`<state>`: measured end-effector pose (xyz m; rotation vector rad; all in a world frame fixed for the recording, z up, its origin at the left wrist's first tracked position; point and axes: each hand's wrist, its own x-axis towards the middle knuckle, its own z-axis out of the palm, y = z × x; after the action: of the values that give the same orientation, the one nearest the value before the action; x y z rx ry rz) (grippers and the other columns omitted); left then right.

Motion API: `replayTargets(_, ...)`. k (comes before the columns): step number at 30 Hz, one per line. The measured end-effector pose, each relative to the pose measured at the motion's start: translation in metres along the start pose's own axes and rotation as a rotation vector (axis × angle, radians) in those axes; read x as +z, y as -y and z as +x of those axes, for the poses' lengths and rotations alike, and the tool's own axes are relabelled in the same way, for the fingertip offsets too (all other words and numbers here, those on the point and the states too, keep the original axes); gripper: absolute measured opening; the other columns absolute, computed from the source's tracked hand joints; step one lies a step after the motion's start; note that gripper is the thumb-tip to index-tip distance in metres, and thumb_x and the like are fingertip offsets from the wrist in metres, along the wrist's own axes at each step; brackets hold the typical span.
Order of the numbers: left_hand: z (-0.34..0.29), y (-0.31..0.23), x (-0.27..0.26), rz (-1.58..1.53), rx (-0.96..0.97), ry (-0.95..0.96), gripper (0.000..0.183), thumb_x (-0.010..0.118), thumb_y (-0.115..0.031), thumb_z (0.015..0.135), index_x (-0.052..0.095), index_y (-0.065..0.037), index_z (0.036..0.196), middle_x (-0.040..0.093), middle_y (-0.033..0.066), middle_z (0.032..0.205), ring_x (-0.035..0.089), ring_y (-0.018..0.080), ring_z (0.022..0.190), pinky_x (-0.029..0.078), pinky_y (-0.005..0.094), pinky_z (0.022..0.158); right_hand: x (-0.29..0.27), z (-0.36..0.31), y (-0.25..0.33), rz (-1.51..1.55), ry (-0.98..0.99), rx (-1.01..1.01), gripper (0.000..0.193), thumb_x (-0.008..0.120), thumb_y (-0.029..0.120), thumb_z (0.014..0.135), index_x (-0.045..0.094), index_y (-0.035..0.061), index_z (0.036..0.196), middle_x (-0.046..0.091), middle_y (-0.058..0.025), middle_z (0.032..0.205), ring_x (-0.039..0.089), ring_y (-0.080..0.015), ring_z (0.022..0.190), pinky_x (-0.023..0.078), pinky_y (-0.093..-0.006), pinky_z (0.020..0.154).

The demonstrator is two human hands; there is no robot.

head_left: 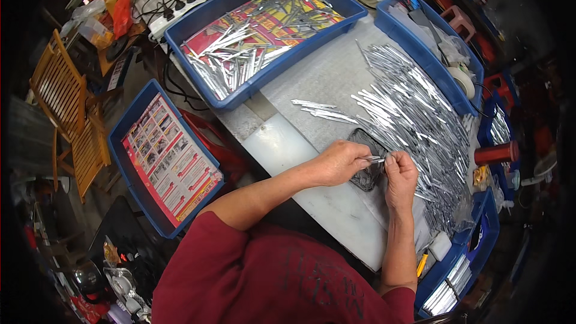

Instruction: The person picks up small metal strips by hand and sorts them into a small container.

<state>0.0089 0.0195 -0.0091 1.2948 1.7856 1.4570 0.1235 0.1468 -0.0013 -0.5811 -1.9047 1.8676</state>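
My left hand is closed on a few slim silvery metal strips, whose ends poke out past the thumb and fingertips. Close beside it, my right hand pinches with thumb and forefinger at those ends; whether it grips a strip or something finer, such as wire, cannot be made out. Under both hands lies a dark coil of thin wire, partly covered by them. A large heap of the same metal strips spreads just beyond and to the right. A small separate group of strips lies left of the heap.
A blue tray with more strips stands at the back left. Another blue tray, lined with printed paper, sits lower left. Blue bins line the right side, one with a tape roll. A yellow-handled tool lies near my right forearm.
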Motion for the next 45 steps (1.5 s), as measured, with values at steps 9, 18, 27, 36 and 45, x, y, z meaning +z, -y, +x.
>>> replayTargets(9,0.001,0.018,-0.052,0.172,0.066,-0.118,0.015,0.052,-0.011,0.08,0.056,-0.001,0.09,0.056,0.0163,0.081,0.056,0.0308,0.08,0.044,0.0366,0.07,-0.008,-0.004,-0.006,0.054,-0.053,0.058,0.015,0.051,0.012,0.086,0.054,-0.0012,0.092,0.048,0.0031,0.07,0.039,-0.0026,0.061,0.032,-0.0152,0.054)
replayTargets(18,0.022,0.042,-0.101,0.697,-0.192,-0.055,0.015,0.054,-0.011,0.076,0.055,0.001,0.086,0.057,0.0173,0.084,0.055,0.0329,0.083,0.042,0.0397,0.071,-0.008,-0.008,-0.005,0.037,-0.012,0.033,0.012,0.051,0.011,0.085,0.054,-0.0003,0.089,0.05,0.0018,0.069,0.042,-0.0051,0.059,0.034,-0.0183,0.054)
replayTargets(27,0.012,0.038,-0.095,0.581,-0.008,-0.194,0.014,0.053,-0.012,0.079,0.053,0.001,0.083,0.054,0.0143,0.076,0.053,0.03,0.07,0.041,0.0376,0.064,-0.012,-0.011,-0.005,0.006,-0.026,0.023,0.013,0.051,0.01,0.084,0.054,-0.0024,0.087,0.047,0.004,0.068,0.038,-0.0027,0.06,0.031,-0.0163,0.053)
replayTargets(36,-0.02,0.002,-0.06,0.144,-0.138,0.033,0.01,0.053,-0.008,0.081,0.054,0.0,0.087,0.051,0.0037,0.067,0.047,0.0106,0.064,0.039,0.0255,0.06,-0.011,-0.007,-0.001,-0.57,0.007,-0.179,0.007,0.057,0.004,0.075,0.057,-0.002,0.079,0.055,-0.0098,0.069,0.049,-0.0197,0.06,0.04,-0.0298,0.057)
replayTargets(45,-0.032,0.0,-0.038,0.02,-0.177,0.087,0.01,0.053,-0.009,0.082,0.055,-0.001,0.088,0.05,0.0004,0.066,0.044,0.0079,0.062,0.038,0.0227,0.057,-0.008,-0.005,-0.009,-1.0,0.194,-0.396,0.007,0.058,0.007,0.072,0.058,0.0027,0.077,0.053,-0.01,0.073,0.049,-0.0262,0.074,0.035,-0.0352,0.068)
